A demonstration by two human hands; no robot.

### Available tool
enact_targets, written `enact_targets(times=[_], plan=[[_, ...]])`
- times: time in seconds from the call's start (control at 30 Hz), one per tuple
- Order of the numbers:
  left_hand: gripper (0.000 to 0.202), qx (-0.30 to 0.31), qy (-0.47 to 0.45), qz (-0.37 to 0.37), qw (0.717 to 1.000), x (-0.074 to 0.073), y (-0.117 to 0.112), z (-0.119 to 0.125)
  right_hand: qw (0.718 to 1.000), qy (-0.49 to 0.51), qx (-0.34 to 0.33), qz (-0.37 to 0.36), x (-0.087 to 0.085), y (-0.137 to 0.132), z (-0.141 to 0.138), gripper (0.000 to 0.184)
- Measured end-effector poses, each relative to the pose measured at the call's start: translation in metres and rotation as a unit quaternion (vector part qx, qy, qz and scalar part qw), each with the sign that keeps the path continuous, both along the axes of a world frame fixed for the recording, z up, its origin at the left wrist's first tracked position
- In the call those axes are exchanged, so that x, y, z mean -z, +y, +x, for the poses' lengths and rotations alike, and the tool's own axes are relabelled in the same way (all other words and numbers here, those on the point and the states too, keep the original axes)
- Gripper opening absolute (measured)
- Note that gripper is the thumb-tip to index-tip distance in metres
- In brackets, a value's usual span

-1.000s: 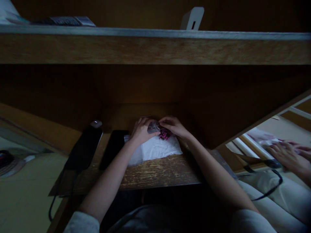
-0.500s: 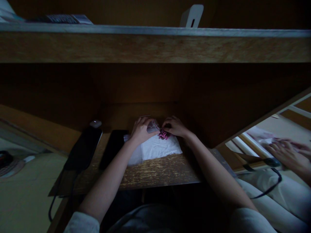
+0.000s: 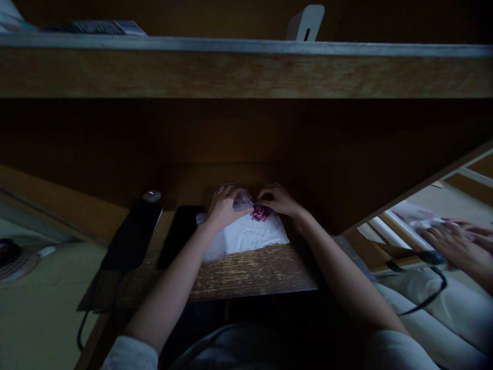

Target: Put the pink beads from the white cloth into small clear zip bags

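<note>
My left hand [image 3: 226,206] curls its thumb and fingers around a small clear plastic bag [image 3: 242,199]. Close by on the right, my right hand [image 3: 283,199] has thumb and forefinger pinched together just above a cluster of small pink beads [image 3: 261,214]; whatever is between those fingertips is too small to make out. The beads lie on a crumpled white cloth [image 3: 256,236], near the mouth of the plastic. A translucent sheet [image 3: 215,249] sits at the cloth's left edge, partly under my left forearm.
A worn wooden desktop [image 3: 246,277] holds a dark flat device [image 3: 177,234] and a black pad with a cable [image 3: 133,236]. A small white item [image 3: 151,196] lies behind the pad. Overhead runs a wooden shelf [image 3: 246,74]. Another person's hands [image 3: 454,241] work at the right.
Both hands stay almost in place. My right fingertips shift very slightly over the pink beads. The view tilts a little.
</note>
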State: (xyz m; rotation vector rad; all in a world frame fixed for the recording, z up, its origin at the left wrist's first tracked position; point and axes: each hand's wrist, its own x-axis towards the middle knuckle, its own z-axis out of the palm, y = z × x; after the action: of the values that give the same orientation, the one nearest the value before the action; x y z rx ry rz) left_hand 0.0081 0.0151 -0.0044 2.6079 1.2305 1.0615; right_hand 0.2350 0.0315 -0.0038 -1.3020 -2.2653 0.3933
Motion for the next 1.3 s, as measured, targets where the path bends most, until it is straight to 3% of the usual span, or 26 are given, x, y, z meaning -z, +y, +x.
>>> enact_targets(times=[0.23, 0.33, 0.43, 0.6, 0.77, 1.3], plan=[[0.051, 0.003, 0.001, -0.002, 1.000, 0.000, -0.001, -0.001, 0.973, 0.221, 0.001, -0.066, -0.011, -0.011, -0.018, 0.015], [0.052, -0.001, 0.004, -0.004, 1.000, -0.001, -0.001, -0.001, 0.965, 0.247, -0.020, -0.083, -0.018, -0.018, -0.028, 0.016], [0.049, -0.004, 0.007, -0.005, 1.000, -0.004, -0.003, 0.000, 0.977, 0.206, -0.017, -0.053, -0.022, -0.021, -0.027, 0.017], [0.049, -0.003, 0.004, -0.005, 1.000, -0.006, -0.004, 0.000, 0.999, 0.044, 0.013, 0.020, -0.016, -0.013, -0.011, 0.013], [0.049, -0.004, 0.006, -0.005, 1.000, -0.005, -0.004, 0.000, 0.997, -0.070, 0.016, 0.019, -0.006, -0.008, -0.004, 0.009], [0.050, 0.000, 0.008, 0.000, 1.000, -0.004, -0.002, 0.000, 0.995, -0.094, 0.017, 0.015, -0.001, -0.007, -0.005, 0.006]])
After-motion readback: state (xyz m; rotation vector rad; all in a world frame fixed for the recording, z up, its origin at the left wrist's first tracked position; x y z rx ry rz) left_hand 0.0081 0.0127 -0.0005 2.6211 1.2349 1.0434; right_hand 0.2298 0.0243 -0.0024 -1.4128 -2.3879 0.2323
